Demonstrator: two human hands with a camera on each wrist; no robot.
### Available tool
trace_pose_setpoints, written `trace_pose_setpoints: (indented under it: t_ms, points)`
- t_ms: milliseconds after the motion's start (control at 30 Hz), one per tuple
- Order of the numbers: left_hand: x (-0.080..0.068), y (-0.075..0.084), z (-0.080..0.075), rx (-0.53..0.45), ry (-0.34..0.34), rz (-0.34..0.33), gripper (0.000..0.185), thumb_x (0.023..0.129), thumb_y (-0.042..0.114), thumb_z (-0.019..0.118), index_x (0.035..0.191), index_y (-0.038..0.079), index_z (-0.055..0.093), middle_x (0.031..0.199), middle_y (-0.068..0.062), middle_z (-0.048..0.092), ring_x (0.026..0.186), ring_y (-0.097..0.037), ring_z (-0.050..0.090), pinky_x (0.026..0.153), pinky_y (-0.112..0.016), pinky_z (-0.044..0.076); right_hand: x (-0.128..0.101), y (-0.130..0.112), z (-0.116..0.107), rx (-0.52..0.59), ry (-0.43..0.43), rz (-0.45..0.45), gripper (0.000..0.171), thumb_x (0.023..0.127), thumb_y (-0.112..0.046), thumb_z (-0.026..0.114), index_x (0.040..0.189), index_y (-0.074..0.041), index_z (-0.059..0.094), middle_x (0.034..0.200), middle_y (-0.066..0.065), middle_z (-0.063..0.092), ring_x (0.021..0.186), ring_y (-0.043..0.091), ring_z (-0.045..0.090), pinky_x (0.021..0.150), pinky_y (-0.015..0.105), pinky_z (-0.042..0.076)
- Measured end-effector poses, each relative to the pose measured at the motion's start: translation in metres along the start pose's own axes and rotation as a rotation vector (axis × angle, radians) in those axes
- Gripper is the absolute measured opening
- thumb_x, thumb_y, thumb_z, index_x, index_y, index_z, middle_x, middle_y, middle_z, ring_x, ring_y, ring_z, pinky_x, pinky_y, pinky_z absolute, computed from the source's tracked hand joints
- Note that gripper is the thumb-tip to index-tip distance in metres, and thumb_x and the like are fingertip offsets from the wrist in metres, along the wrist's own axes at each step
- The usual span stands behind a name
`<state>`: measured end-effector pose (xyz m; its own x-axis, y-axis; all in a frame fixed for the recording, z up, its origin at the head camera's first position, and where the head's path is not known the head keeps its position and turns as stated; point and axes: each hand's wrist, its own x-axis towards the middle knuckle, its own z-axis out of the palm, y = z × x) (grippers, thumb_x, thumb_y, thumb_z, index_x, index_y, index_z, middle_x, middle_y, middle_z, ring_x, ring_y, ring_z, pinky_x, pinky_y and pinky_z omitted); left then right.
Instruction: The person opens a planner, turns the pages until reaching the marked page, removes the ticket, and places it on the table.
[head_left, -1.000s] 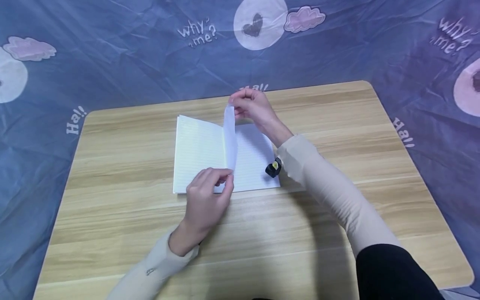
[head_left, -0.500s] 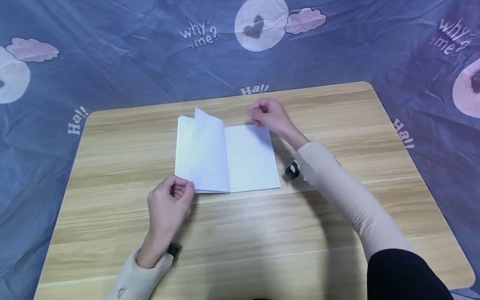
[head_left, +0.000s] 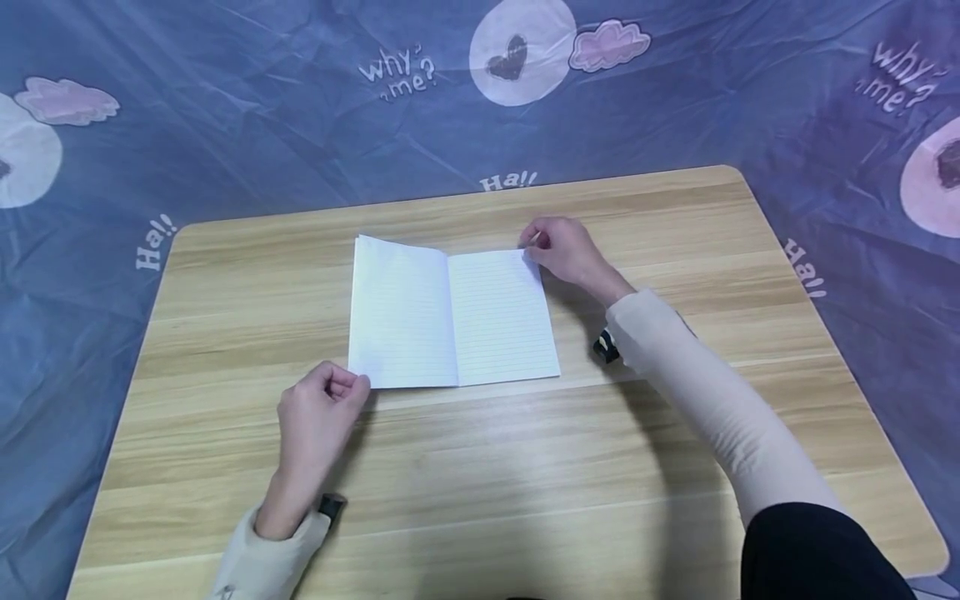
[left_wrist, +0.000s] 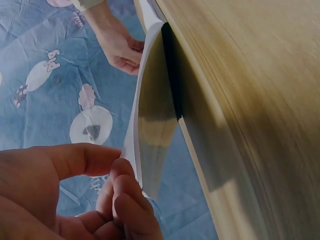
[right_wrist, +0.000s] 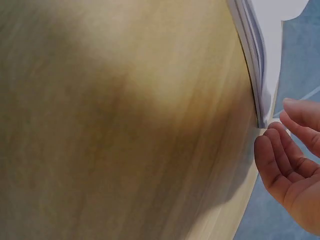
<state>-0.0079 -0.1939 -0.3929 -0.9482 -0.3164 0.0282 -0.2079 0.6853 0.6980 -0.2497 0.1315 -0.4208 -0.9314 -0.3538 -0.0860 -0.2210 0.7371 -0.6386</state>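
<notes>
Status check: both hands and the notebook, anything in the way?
Left hand pinches the near-left corner of the open lined notebook. Right hand at its far-right corner, fingers loosely curled, touching the page edge. Notebook flat on the wooden table. Nothing blocking.

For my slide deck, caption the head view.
Left hand pinches open notebook corner; right hand touches far corner.

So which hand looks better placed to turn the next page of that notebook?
Probably the right hand: its fingertips sit at the far right corner of the notebook, where unturned pages lie. The left hand pinches the near left corner of the already turned page.
</notes>
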Motion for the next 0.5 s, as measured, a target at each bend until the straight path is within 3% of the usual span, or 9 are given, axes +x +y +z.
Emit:
trace_pose_setpoints:
  t_ms: [500]
  points:
    - [0.018, -0.013, 0.001, 0.199, -0.302, -0.133, 0.016, 0.091, 0.019, 0.07, 0.083, 0.005, 0.067, 0.072, -0.004, 0.06, 0.065, -0.023, 0.055, 0.06, -0.035, 0.042, 0.001, 0.007, 0.005, -0.084, 0.024, -0.078, 0.013, 0.091, -0.006, 0.069, 0.102, -0.006, 0.073, 0.09, 0.01, 0.066, 0.088, 0.026, 0.057, 0.086, 0.043, 0.043]
